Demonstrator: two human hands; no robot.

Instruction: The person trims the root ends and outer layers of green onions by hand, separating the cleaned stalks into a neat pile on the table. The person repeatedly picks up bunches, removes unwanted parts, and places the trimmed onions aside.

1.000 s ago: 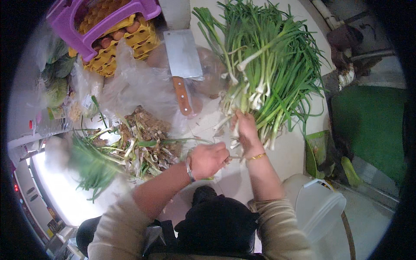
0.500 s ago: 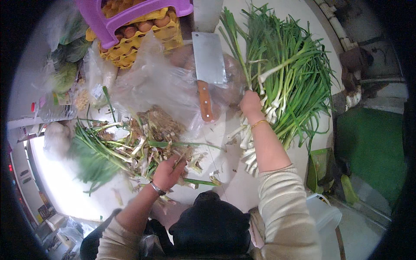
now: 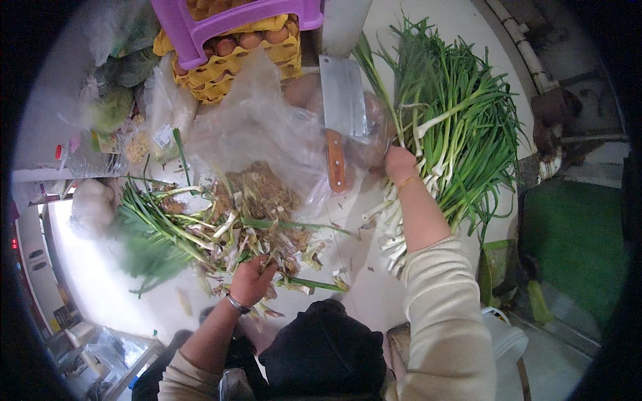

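My right hand [image 3: 401, 165] is closed around the white lower end of a green garlic stalk [image 3: 396, 120], at the left side of a large heap of green garlic [image 3: 461, 127]. That heap lies with its white bulb ends toward me and its leaves fanned to the right. My left hand [image 3: 253, 279] is closed at the near edge of a pile of trimmings [image 3: 257, 190], made up of roots, dry skins and some stalks. What its fingers pinch is hidden among the scraps. Between the two piles, a cleaver [image 3: 343, 100] with a wooden handle rests on clear plastic bags.
Yellow egg trays [image 3: 287, 57] stand at the back under a purple plastic stool [image 3: 247, 15]. Bagged vegetables [image 3: 110, 110] and a clear bottle [image 3: 93, 160] lie at the far left. Loose green leaves [image 3: 150, 247] spread left of the trimmings. A white bucket [image 3: 505, 337] stands at the lower right.
The whole view has shifted, so things appear farther right. My left hand has drawn a little left and nearer to me across the trimmings. My right hand keeps its grip on the stalk.
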